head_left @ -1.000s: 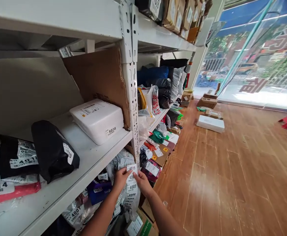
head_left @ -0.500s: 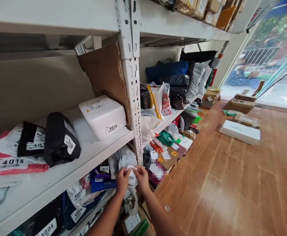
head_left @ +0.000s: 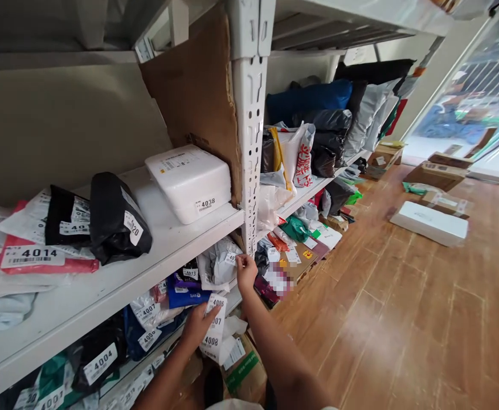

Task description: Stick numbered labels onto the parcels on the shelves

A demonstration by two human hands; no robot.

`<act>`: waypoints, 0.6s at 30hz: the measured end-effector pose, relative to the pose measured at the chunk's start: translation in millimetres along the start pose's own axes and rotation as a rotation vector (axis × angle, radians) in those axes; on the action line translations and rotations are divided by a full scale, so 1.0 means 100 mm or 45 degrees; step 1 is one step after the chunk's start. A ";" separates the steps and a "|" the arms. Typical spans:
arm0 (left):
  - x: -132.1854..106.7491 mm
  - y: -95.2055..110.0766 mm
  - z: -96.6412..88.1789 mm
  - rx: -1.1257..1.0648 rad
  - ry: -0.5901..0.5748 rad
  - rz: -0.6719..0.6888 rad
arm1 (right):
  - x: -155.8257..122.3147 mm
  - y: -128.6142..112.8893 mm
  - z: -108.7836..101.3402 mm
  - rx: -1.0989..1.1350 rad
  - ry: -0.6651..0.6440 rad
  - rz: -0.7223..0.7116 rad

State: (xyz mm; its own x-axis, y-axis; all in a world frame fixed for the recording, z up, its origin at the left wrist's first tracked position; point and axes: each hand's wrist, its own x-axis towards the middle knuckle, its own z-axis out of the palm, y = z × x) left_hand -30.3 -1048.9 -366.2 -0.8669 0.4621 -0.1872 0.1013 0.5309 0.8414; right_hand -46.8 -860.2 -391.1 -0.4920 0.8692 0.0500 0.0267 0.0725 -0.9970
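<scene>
My left hand (head_left: 199, 323) is closed on a strip of white number labels (head_left: 213, 330), which hangs down with 4006, 007 and 4008 readable. Further up, my right hand (head_left: 246, 272) has its fingertips pinched at the right edge of a small white number label (head_left: 231, 258). That label lies against a grey plastic parcel (head_left: 217, 267) on the lower shelf; whether it sticks there I cannot tell. Left of the grey parcel are a dark packet labelled 4013 (head_left: 188, 273) and a blue packet (head_left: 187, 298).
A white shelf (head_left: 189, 242) juts out above my hands, with a white box labelled 4038 (head_left: 189, 185) and a black parcel (head_left: 119, 219) on it. The rack post (head_left: 252, 142) rises just behind my right hand. Cartons (head_left: 247, 370) stand below; a white box (head_left: 429, 223) lies on the wooden floor.
My hands were together on the label strip. Now my right hand has moved up to the grey parcel with a single label, while my left hand holds the strip lower and further left.
</scene>
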 end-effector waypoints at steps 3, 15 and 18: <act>-0.36 -0.29 -0.22 0.057 -0.058 -0.043 | 0.07 -0.01 -0.05 -0.112 -0.014 -0.041; -0.96 -0.67 -0.89 -0.218 0.163 -0.412 | -0.08 -0.02 -0.09 -0.587 -0.100 -0.598; -0.92 -0.62 -0.91 -0.195 0.138 -0.276 | -0.27 -0.06 -0.20 -0.496 0.075 -0.482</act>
State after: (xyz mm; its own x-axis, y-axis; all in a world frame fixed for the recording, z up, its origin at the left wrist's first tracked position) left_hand -0.8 -1189.2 -355.3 -0.9082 0.2668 -0.3224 -0.1594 0.4919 0.8559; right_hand -16.4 -874.7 -385.0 -0.4804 0.7724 0.4154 0.1831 0.5515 -0.8138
